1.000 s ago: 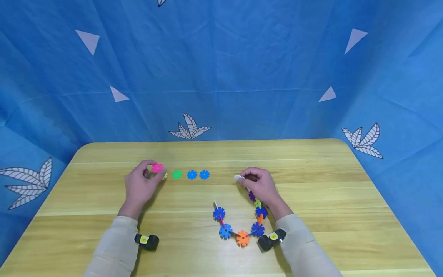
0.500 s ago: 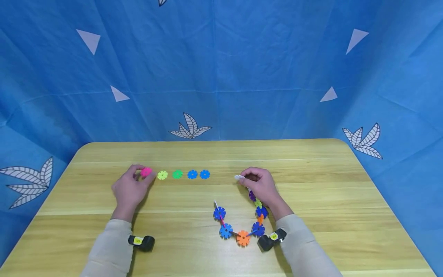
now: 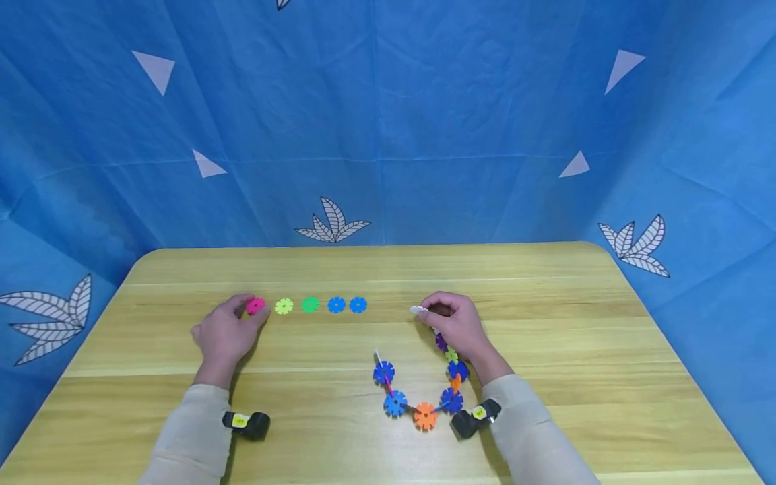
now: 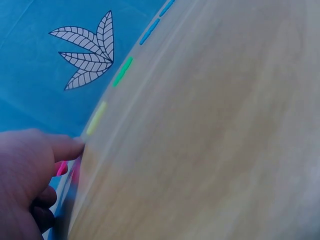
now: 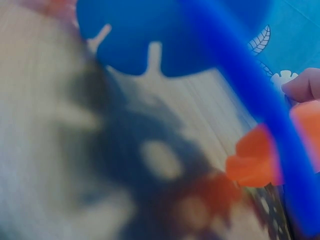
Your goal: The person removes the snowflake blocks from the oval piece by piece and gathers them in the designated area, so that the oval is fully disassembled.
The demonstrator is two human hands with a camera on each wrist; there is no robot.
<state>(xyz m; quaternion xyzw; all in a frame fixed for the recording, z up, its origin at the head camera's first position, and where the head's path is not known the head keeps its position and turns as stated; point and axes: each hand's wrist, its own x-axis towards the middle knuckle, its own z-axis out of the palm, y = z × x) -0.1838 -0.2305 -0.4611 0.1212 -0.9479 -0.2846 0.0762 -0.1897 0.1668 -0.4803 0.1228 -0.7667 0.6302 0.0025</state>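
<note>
Cloth (image 3: 388, 121), blue with white triangles and leaf shapes, fills the upper half of the frame; the wooden bench (image 3: 606, 370) spans the lower half, its far edge nearly level across the middle, its sides slanting out towards the lower corners; room to move lies between the left hand (image 3: 227, 337) and the chain (image 3: 430, 423), and from the right hand (image 3: 455, 327) to the right edge; pale sleeves (image 3: 188, 438) rise from the bottom; the chain of slotted discs curves in a U at lower centre, its right arm running up under the right hand, which pinches a white disc (image 3: 417, 310); the left hand, left of centre, holds a pink disc (image 3: 255, 306) between thumb and finger, beside a row of one yellow-green disc (image 3: 280, 306), one green disc (image 3: 310, 305) and two blue discs (image 3: 333, 305); compared with a second ago, left hand and pink disc have shifted left and lower, uncovering the yellow-green disc; right hand and chain look unmoved.
</note>
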